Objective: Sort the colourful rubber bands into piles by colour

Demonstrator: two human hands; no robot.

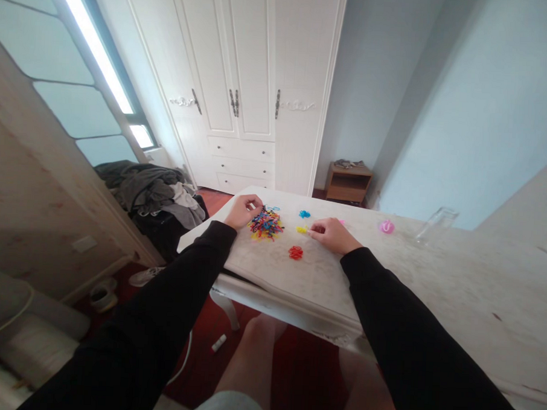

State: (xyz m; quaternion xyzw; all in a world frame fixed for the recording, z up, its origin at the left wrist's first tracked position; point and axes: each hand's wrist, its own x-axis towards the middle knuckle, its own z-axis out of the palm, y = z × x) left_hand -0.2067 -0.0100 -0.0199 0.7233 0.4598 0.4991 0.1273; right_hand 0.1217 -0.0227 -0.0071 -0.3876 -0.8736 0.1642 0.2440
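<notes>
A mixed heap of small, thin, brightly coloured pieces (267,224), possibly paper clips, lies on the white table (262,264). My left hand (246,211) is at the heap's far left edge, fingers bent and closed together; whatever they hold is hidden. To the right of the heap are a small blue group (304,214), a yellow group (302,230) and a red group (295,252) of similar pieces. My right hand (331,234) is beside the yellow group, thumb and fingers pinched at its right side. Something pink (342,222) shows just behind that hand.
Farther right on the table are a pink round object (386,226) and a clear glass bottle (437,225), tilted in view. Dark clothes (151,187) are heaped past the table's left end. A white wardrobe (252,59) and a small wooden stand (348,183) are behind.
</notes>
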